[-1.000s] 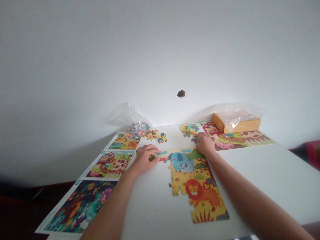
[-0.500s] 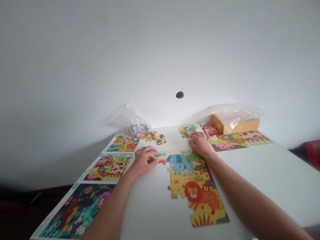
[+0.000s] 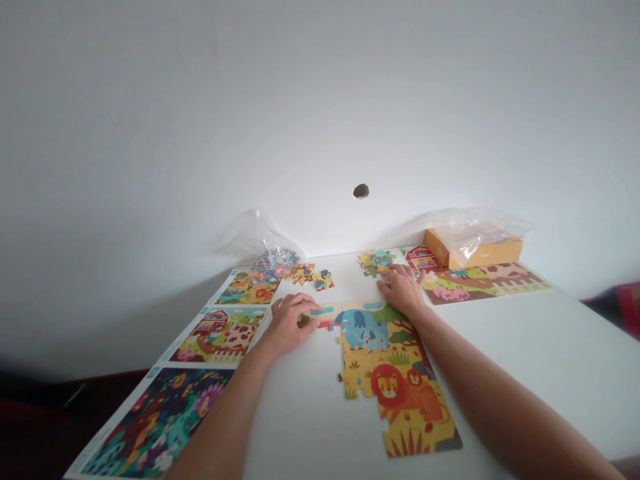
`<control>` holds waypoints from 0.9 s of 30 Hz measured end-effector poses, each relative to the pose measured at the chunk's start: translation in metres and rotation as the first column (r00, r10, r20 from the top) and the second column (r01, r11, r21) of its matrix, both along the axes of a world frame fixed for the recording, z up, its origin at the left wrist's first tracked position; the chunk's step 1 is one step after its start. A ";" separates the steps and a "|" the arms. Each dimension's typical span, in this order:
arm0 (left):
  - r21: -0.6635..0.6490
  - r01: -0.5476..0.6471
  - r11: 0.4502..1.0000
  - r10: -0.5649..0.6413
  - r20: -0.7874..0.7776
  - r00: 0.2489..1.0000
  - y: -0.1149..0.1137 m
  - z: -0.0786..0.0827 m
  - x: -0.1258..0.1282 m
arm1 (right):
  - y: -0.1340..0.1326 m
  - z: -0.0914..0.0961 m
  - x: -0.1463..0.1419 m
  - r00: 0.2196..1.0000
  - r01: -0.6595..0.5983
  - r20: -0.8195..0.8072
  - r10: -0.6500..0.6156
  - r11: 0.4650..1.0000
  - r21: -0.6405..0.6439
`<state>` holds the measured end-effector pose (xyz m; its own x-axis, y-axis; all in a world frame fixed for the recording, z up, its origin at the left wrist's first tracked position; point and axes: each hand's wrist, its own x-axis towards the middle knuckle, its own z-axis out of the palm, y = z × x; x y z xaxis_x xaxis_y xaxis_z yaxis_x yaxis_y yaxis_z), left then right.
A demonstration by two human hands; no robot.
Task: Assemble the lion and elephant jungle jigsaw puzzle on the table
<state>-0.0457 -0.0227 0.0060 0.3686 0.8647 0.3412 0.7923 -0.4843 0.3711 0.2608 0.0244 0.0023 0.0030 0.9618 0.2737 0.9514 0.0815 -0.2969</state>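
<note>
Jigsaw puzzle [image 3: 385, 373] partly assembled, elephant and lion showing. Left hand [image 3: 290, 327] curled at its top edge, hold unclear; right hand [image 3: 403, 290] open, fingers spread beside loose pieces [image 3: 373, 262].

Partly built jigsaw puzzle [image 3: 395, 393] mid-bench [image 3: 540, 360]; three picture sheets [image 3: 220, 337] in a row to its left, a fourth sheet [image 3: 485, 283] back right, box [image 3: 473, 253] at that sheet's far edge; loose pieces [image 3: 373, 262] behind the puzzle.

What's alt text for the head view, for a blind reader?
Two bare hands work on a partly assembled animal jigsaw puzzle showing an elephant and lions on a white table. The left hand rests at its top edge; the right hand reaches toward loose pieces. Printed picture sheets lie alongside.
</note>
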 end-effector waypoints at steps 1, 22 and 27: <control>-0.001 0.001 1.000 -0.001 -0.003 1.000 0.000 0.000 0.000 | 0.000 0.001 0.001 0.999 0.049 0.001 -0.049 0.999 -0.005; 0.003 -0.035 0.999 0.035 -0.010 0.999 0.001 -0.002 0.003 | -0.001 -0.006 -0.001 0.941 -0.339 -0.024 0.338 0.941 -0.021; 0.005 -0.040 0.999 0.041 -0.009 0.999 0.000 -0.002 0.003 | -0.002 -0.006 -0.003 0.939 -0.337 -0.051 0.339 0.941 0.038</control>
